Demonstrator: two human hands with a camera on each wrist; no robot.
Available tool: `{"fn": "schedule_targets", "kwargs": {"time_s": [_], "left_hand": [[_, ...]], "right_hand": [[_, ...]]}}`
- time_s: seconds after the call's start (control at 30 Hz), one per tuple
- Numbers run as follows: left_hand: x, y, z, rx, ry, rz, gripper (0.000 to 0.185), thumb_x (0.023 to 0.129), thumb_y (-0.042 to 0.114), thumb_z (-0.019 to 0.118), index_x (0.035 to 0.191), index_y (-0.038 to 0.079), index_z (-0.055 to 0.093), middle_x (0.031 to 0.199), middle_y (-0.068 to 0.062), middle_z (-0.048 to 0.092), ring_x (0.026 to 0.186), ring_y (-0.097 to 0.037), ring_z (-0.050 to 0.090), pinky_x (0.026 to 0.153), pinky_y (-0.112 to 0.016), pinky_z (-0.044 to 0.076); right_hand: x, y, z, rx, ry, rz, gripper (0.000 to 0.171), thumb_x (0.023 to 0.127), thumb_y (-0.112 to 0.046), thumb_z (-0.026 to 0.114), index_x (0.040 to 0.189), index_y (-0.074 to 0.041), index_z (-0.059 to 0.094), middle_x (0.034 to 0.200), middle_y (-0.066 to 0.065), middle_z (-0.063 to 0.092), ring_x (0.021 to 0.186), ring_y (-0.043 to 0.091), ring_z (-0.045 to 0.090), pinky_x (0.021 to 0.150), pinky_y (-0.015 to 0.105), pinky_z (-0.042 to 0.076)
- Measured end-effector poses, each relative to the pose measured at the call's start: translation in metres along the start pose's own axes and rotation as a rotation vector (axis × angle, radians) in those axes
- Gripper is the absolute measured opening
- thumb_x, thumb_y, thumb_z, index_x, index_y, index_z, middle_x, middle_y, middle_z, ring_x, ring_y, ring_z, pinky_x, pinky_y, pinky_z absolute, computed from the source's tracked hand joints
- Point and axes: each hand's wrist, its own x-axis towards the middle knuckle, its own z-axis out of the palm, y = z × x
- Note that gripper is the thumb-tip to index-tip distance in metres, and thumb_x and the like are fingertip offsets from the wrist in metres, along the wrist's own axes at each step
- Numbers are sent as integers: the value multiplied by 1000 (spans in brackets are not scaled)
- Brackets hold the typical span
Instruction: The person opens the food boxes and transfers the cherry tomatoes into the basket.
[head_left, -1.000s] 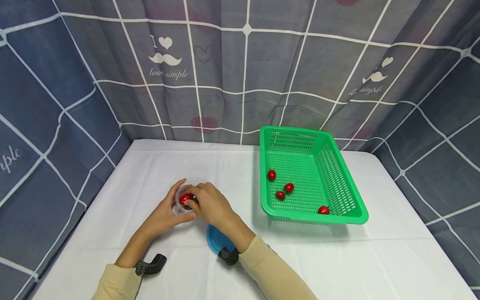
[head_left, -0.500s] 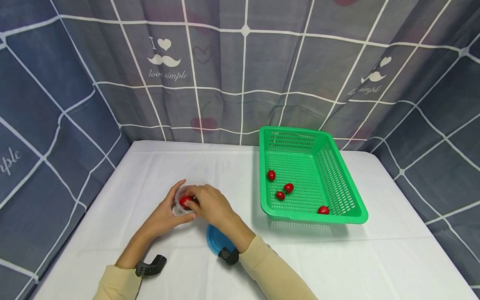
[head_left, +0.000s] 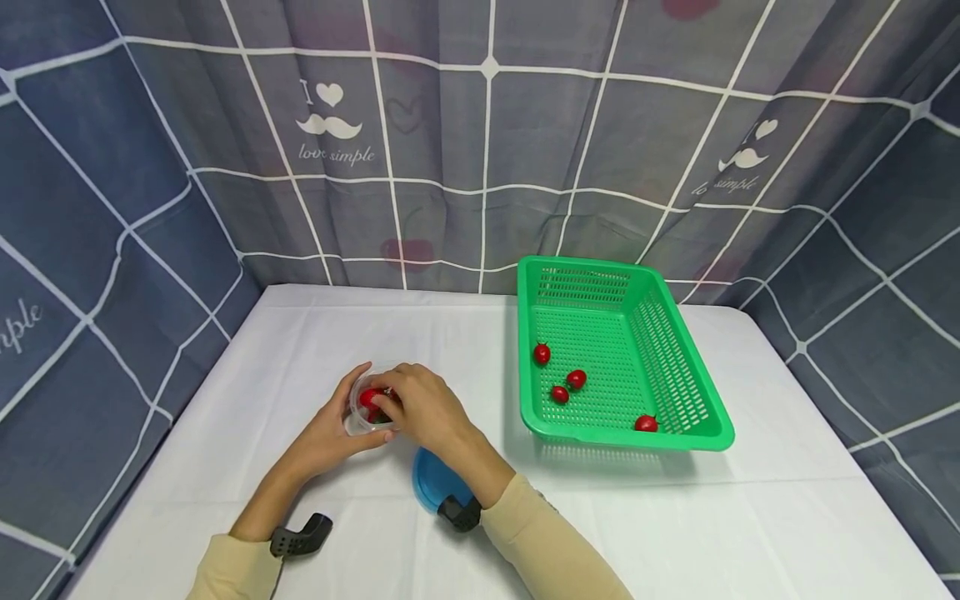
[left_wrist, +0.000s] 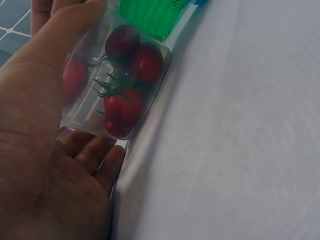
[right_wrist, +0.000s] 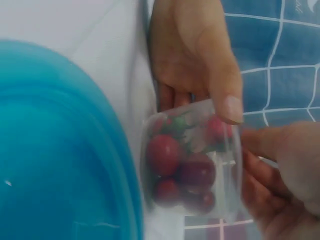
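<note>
Cupped by the left hand [head_left: 330, 431], a clear tub [head_left: 369, 410] of cherry tomatoes [right_wrist: 180, 170] is reached into by the right hand's [head_left: 420, 408] curled fingers, left of the green basket [head_left: 693, 392].

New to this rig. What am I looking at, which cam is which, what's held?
No machine here: a person works with bare hands. The wide picture is from a head-worn camera; the two close-ups come from cameras on each wrist. On the white table stand a green basket with four cherry tomatoes and a blue lid. The left hand grips a clear tub of tomatoes, tilted. The right hand reaches its fingers into the tub's mouth; whether it pinches one is hidden.
</note>
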Motion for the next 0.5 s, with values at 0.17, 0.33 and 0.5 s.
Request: {"fn": "schedule_targets", "kwargs": {"time_s": [0.17, 0.33, 0.5], "left_hand": [[-1, 0, 0, -32, -1, 33, 106, 86, 29, 85, 165, 22, 14, 166, -13, 33, 152, -44, 29, 116, -74, 26], [0, 1, 2, -24, 0, 61, 105, 86, 28, 85, 165, 19, 16, 164, -12, 38, 152, -43, 29, 116, -74, 24], [0, 2, 1, -6, 1, 59, 106, 85, 30, 86, 165, 20, 16, 164, -12, 38, 153, -43, 29, 117, -74, 24]], "right_hand": [[0, -5, 2, -29, -17, -26, 15, 98, -16, 71, 112, -15, 76, 100, -3, 72, 90, 10, 64, 75, 13, 52], [-1, -3, 7, -25, -63, 31, 19, 99, -18, 71, 117, -15, 76, 103, -2, 72, 89, 9, 64, 77, 16, 54], [0, -2, 9, 19, -83, 60, 18, 99, -20, 70, 115, -14, 76, 98, -3, 74, 80, 7, 60, 70, 16, 50]]}}
